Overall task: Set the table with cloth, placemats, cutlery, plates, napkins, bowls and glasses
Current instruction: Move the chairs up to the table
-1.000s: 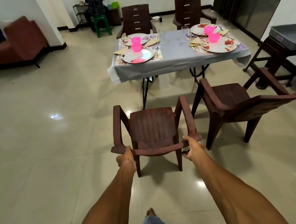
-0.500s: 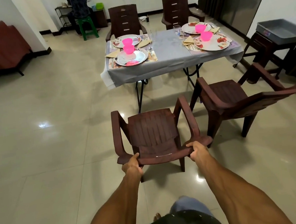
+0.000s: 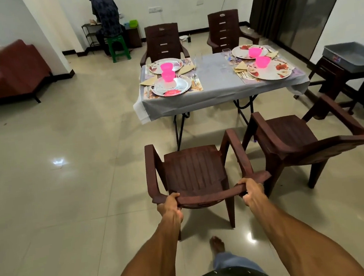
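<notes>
No brand, label or writing can be read anywhere in the head view; a small coloured sticker on the grey tub point(image 3: 352, 57) at the far right is too blurred to make out. The left hand point(image 3: 169, 207) is closed around the left end of the top rail of a brown plastic chair point(image 3: 196, 172), fingers curled over the rail and thumb underneath. The right hand point(image 3: 252, 192) is clamped the same way on the right end of that rail, just where it meets the armrest. The chair faces away from the person, toward the table point(image 3: 220, 83), and stands apart from it on the tiled floor. A second brown chair point(image 3: 292, 140) sits just to its right, turned at an angle. The table is covered with a grey cloth point(image 3: 217, 94) that hangs over the near edge. On it lie four patterned plates point(image 3: 171, 86), each carrying a pink bowl point(image 3: 168, 75), with folded tan napkins point(image 3: 240, 66) and cutlery beside them on placemats point(image 3: 198, 87). Clear glasses point(image 3: 226, 52) stand near the middle of the far side. Two more brown chairs point(image 3: 163, 43) are tucked at the far edge. Another person point(image 3: 106, 18) sits on a green stool point(image 3: 119, 47) by the back wall, facing away.
</notes>
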